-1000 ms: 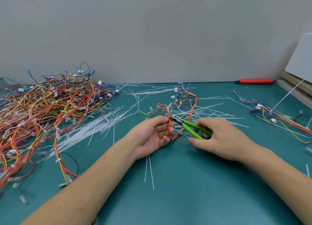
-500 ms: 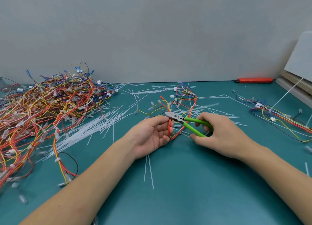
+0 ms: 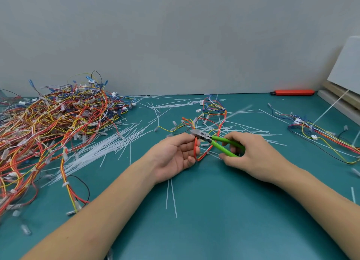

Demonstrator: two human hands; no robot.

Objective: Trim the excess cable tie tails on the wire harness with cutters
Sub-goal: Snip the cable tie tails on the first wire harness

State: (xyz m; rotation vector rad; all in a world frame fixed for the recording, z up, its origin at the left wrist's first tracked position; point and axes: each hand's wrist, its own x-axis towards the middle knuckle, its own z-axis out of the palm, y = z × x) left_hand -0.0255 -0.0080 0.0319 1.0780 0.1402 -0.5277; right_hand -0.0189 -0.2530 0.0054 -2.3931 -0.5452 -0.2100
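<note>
A wire harness (image 3: pixel 216 121) of orange, red, yellow and blue wires lies on the teal table (image 3: pixel 214 220) at the centre. My left hand (image 3: pixel 175 156), palm up, pinches an orange loop of the harness between thumb and fingers. My right hand (image 3: pixel 251 154) grips the green handles of the cutters (image 3: pixel 214 141). The handles are spread apart. The metal jaws point left and sit at the orange wire by my left fingertips. Whether a tie tail lies between the jaws is too small to tell.
A large tangle of harnesses (image 3: pixel 48 129) fills the left side. Loose white cable ties (image 3: pixel 101 152) are strewn between it and my hands. Another harness (image 3: pixel 319 138) lies at the right, an orange tool (image 3: pixel 293 92) by the wall, and boards (image 3: pixel 344 88) at the far right.
The cutter handles have spread wider apart in my right hand. The jaws have shifted slightly up and left toward my left fingertips. My left hand has stayed in place.
</note>
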